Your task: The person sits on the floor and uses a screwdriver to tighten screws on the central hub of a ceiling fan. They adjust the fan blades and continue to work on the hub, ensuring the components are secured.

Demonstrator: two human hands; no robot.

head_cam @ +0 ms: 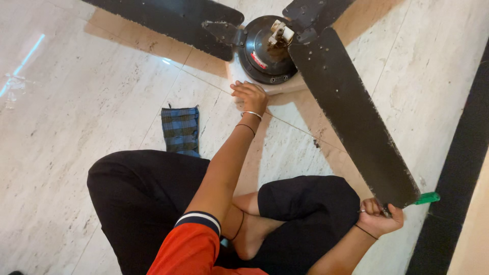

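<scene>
Black ceiling fan (267,51) flat on the pale marble floor (76,127), motor housing up, blades splayed outward. Left hand (249,97) pressed open-palmed on the floor just beside the housing, gripping nothing, likely bracing. Right hand (379,216) curled shut around the tip of the nearest blade (351,112), seemingly steadying it, with a green-handled tool (427,198) poking out past the fingers; whether clutched or lying underneath, cannot tell. Folded blue checked cloth (180,129) near the left knee. Crossed legs (153,198) close under the blade, crowding the space.
</scene>
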